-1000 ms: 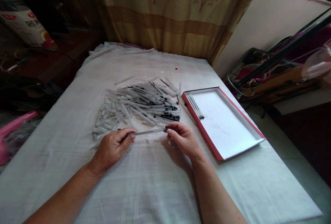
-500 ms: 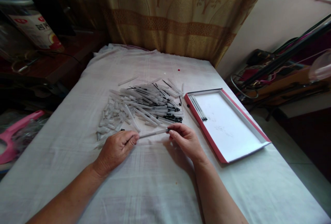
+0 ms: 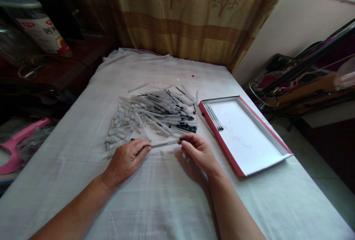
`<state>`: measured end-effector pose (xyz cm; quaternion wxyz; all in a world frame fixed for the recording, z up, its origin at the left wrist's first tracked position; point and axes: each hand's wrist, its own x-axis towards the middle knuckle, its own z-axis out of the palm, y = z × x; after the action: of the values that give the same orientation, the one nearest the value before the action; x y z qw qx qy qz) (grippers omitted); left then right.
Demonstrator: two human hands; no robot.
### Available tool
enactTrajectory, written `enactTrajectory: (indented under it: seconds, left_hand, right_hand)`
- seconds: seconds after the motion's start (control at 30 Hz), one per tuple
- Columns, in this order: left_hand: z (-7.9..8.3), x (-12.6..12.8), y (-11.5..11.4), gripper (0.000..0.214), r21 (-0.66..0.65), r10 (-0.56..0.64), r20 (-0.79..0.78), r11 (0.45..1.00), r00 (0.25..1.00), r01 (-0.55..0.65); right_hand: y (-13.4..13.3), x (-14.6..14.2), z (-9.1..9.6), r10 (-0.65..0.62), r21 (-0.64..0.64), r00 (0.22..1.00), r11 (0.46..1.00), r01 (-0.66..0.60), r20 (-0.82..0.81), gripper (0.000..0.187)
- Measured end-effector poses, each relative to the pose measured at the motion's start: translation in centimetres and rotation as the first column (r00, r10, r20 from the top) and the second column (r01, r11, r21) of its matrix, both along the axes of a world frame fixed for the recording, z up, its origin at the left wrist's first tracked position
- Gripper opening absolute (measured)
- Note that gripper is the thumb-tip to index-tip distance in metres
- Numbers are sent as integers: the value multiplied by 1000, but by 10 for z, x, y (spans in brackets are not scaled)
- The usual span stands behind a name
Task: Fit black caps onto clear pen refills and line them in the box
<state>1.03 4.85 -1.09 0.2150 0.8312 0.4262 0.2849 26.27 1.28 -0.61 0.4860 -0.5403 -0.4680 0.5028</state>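
Observation:
A slim translucent pen (image 3: 165,144) is held level between my two hands, just in front of a heap of pen parts. My left hand (image 3: 127,160) is closed around its left end. The thumb and fingers of my right hand (image 3: 198,152) pinch its dark right end. Behind the hands lie clear pen barrels (image 3: 142,127), dark refills (image 3: 155,101) and several black plugs (image 3: 185,127) in a loose pile. Clear pen caps (image 3: 118,125) are heaped at the pile's left side, partly behind my left hand.
A shallow red-edged box lid (image 3: 244,151) with a white inside lies to the right, several pens (image 3: 213,116) lined up along its left wall. A small red bit (image 3: 193,75) is on the white cloth (image 3: 155,203). A curtain (image 3: 180,29) hangs behind, a labelled jar (image 3: 41,29) stands far left.
The view has shifted slightly. Both hands keep the pen between them, and the left hand's fingers sit a little closer to the right hand. Nothing in the pile or lid has visibly moved.

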Motion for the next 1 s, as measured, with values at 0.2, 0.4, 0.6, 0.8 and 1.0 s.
enactTrajectory:
  seconds: [0.2, 0.4, 0.6, 0.8, 1.0]
  left_hand:
    - [0, -1, -1, 28, 29, -24, 5, 999, 1000, 24]
    - [12, -22, 14, 29, 289, 233, -89, 936, 968, -199]
    - [5, -41, 27, 29, 405, 456, -292, 855, 840, -324]
    - [3, -39, 26, 26, 414, 461, -312, 853, 831, -318]
    - [11, -33, 20, 28, 324, 316, -118, 909, 941, -264]
  right_hand:
    - [-1, -11, -3, 109, 24, 992, 994, -111, 58, 27]
    - [1, -11, -5, 35, 43, 986, 998, -42, 163, 21]
    - [2, -10, -6, 2, 16, 990, 1000, -4, 142, 21]
    - [3, -12, -5, -9, -10, 992, 1000, 10, 123, 23]
    - [2, -16, 1, -152, -5, 988, 988, 152, 38, 25]
